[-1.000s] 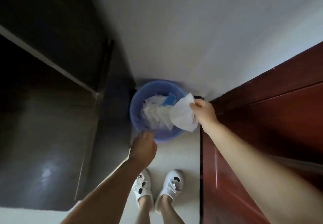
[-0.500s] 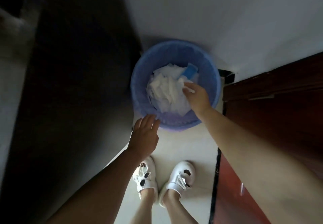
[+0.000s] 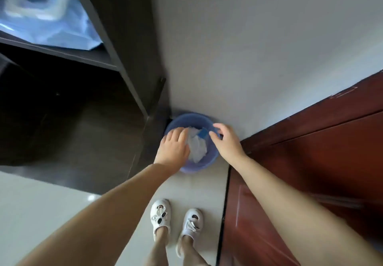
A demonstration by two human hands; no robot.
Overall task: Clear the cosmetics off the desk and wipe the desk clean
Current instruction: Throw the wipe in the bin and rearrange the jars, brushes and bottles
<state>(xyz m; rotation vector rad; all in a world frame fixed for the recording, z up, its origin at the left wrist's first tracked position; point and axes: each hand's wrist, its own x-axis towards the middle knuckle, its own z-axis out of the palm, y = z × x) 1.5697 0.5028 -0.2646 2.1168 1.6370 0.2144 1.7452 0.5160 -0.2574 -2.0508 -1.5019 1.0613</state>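
Note:
A blue plastic waste bin [image 3: 204,163] stands on the floor against the white wall. Crumpled white tissues [image 3: 196,149] and a small blue item [image 3: 203,133] lie inside it. My left hand [image 3: 173,148] hovers over the bin's left rim, fingers spread, holding nothing. My right hand [image 3: 224,140] is above the bin's right rim, fingers apart and empty. The desk and the cosmetics are out of view.
A dark cabinet [image 3: 87,120] stands on the left, with a blue plastic bag and white rolls [image 3: 41,10] on its shelf. A red-brown wooden door [image 3: 310,162] is on the right. My feet in white shoes [image 3: 176,220] stand on pale floor tiles.
My right hand let go of the white tissue into the bin and pulled back up. My left hand moved from beside the bin to over its rim. The view rose.

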